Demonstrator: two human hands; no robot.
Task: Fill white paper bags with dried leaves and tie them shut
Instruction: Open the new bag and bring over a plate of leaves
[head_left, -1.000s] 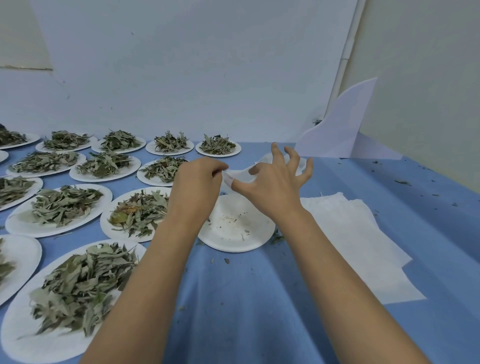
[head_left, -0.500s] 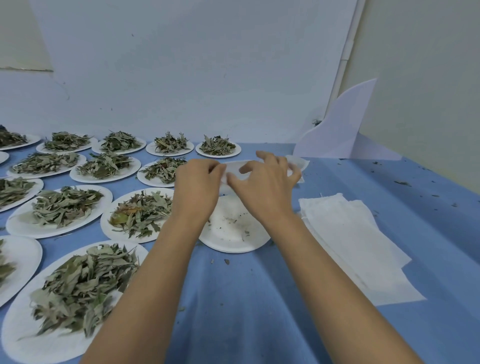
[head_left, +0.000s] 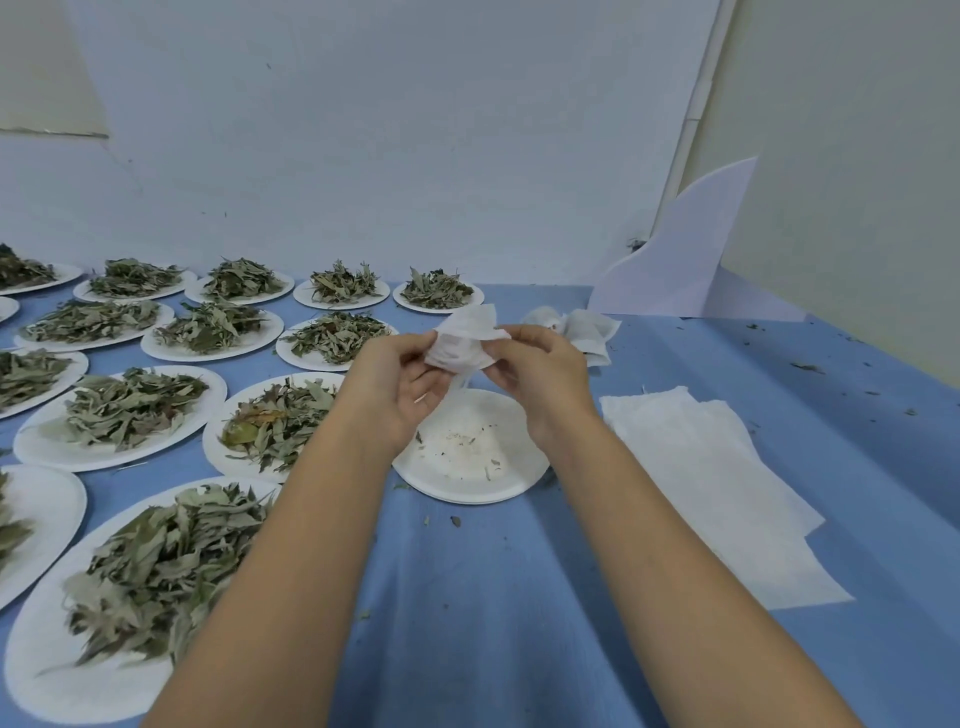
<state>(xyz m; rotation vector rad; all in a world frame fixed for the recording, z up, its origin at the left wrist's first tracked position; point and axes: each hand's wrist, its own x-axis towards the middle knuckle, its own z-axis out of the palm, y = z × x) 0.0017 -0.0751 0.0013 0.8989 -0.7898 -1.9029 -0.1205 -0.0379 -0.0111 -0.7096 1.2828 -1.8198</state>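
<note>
The white paper bag is now lifted clear between both hands, above the nearly bare plate; half a second ago it sat lower, mostly covered by the knuckles. The left hand has turned palm inward and pinches the bag's left edge with thumb and curled fingers. The right hand, whose fingers were fanned wide a second ago, now has them drawn together, pinching the bag's right side.

The bag's lower half is hidden behind the fingers. A pale strip hanging beneath it may be a string or a fold; I cannot tell which. What is inside the bag does not show.

The bag is thin, crumpled and slightly translucent, its top edge flaring upward. The plate below is round and matte white, speckled with leaf crumbs. Just behind the right hand lies a second bag, bunched at the neck. To the right, a stack of flat bags lies fanned on the blue cloth. On the left, rows of paper plates carry heaps of narrow, curled grey-green dried leaves; the leftmost plates are cut off by the frame. A curved white card leans at the back corner.
</note>
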